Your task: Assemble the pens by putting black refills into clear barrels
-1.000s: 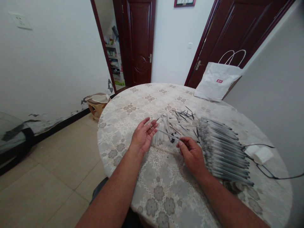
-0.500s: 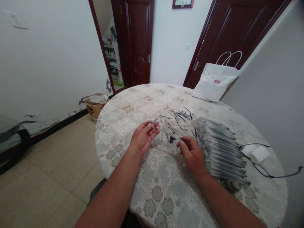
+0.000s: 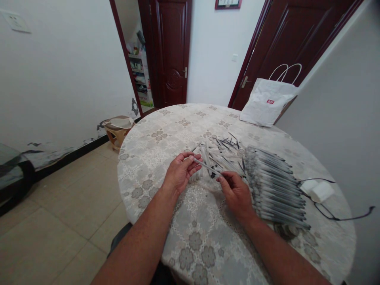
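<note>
- left hand (image 3: 181, 171) pinches the far end of a thin pen tube (image 3: 206, 167); right hand (image 3: 236, 192) pinches its near end.
- keep it level above the loose pile (image 3: 219, 154), with both grips light.

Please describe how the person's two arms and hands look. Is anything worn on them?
Both forearms are bare up to the picture's lower edge: no sleeves, gloves or watch are visible. The left hand and right hand show no rings or markings that I can see. The fingers are short and broad.

On the table (image 3: 166, 130), loose parts (image 3: 221, 152) lie mid-frame, a pen row (image 3: 276, 186) right of them, a bag (image 3: 267, 107) (upper right) behind.
</note>
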`<state>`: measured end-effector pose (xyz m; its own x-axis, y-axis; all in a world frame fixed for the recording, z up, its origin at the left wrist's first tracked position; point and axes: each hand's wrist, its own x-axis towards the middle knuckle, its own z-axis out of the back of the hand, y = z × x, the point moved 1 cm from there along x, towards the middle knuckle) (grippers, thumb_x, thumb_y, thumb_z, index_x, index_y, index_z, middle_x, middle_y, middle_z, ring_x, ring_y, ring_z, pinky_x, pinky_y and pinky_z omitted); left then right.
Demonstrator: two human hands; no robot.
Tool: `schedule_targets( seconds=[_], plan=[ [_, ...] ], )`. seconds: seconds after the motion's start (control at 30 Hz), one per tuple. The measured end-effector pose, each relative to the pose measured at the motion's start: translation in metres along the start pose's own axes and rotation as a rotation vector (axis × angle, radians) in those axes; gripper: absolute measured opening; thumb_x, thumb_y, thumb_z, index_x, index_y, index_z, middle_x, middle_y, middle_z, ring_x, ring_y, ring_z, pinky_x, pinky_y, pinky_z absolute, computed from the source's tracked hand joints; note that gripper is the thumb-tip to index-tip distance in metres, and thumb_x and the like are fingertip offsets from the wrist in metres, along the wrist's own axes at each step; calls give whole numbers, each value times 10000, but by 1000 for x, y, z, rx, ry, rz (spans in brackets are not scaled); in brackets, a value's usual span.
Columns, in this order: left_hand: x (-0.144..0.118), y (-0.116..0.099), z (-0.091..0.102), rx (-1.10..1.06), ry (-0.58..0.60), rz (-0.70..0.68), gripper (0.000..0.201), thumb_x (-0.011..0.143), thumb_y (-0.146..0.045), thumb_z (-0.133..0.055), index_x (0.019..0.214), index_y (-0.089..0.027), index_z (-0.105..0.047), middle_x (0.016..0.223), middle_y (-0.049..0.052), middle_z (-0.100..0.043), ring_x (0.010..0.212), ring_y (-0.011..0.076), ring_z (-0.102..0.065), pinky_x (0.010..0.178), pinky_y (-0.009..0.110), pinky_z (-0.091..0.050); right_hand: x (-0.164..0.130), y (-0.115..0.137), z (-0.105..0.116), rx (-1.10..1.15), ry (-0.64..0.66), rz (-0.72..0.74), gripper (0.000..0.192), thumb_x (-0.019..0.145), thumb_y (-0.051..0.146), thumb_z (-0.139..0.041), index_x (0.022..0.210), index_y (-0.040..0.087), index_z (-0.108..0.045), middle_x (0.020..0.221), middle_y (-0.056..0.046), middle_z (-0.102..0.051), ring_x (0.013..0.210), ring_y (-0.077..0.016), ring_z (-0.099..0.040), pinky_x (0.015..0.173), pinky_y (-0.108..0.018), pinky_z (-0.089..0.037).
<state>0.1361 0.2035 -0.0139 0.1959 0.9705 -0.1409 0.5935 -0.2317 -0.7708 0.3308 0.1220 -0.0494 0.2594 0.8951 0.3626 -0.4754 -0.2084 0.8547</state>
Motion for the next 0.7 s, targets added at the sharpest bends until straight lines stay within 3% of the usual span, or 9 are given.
schedule_targets(
  seconds=[0.2,0.3,0.4,0.53,0.63,0.7],
  plan=[
    [2,3,2,40,9,-2,163,878,-170,-680,1030,-160,-622,1118,153,-753,1010,235,-747,844,342,-610,-2,7,3,-182,21,142,201,914,390,-642,1020,245,-732,892,-47,-762,732,-215,-676,717,-337,-501],
    [2,4,1,74,18,-6,140,892,-191,-670,1020,-159,-624,1121,150,-749,1019,234,-744,846,339,-610,-3,11,2,-57,63,23,199,913,394,-636,988,232,-723,829,-39,-754,645,-183,-648,612,-298,-490],
    [2,4,-1,109,5,-9,131,883,-197,-676,999,-162,-625,1131,142,-745,1026,227,-742,832,323,-612,-2,15,-4,244,120,-191,238,901,429,-629,956,202,-672,774,-27,-736,501,-127,-566,459,-244,-440],
    [3,1,-3,162,8,-34,165,853,-212,-705,993,-176,-625,1127,118,-750,1036,225,-738,818,311,-614,5,14,-10,554,196,-440,275,815,444,-693,883,197,-594,705,3,-704,430,-97,-518,375,-204,-392],
    [3,-2,-5,188,47,-45,208,836,-250,-733,1004,-185,-631,1107,103,-757,1051,232,-733,840,323,-611,10,15,-7,555,259,-444,239,849,430,-650,885,204,-580,684,17,-692,436,-101,-520,389,-203,-388],
    [2,-2,-7,224,98,-39,238,817,-270,-760,1011,-186,-650,1101,96,-759,1061,232,-726,862,332,-607,11,21,-1,398,279,-325,189,899,392,-607,906,203,-606,720,9,-708,517,-112,-576,482,-217,-442]
  ],
)
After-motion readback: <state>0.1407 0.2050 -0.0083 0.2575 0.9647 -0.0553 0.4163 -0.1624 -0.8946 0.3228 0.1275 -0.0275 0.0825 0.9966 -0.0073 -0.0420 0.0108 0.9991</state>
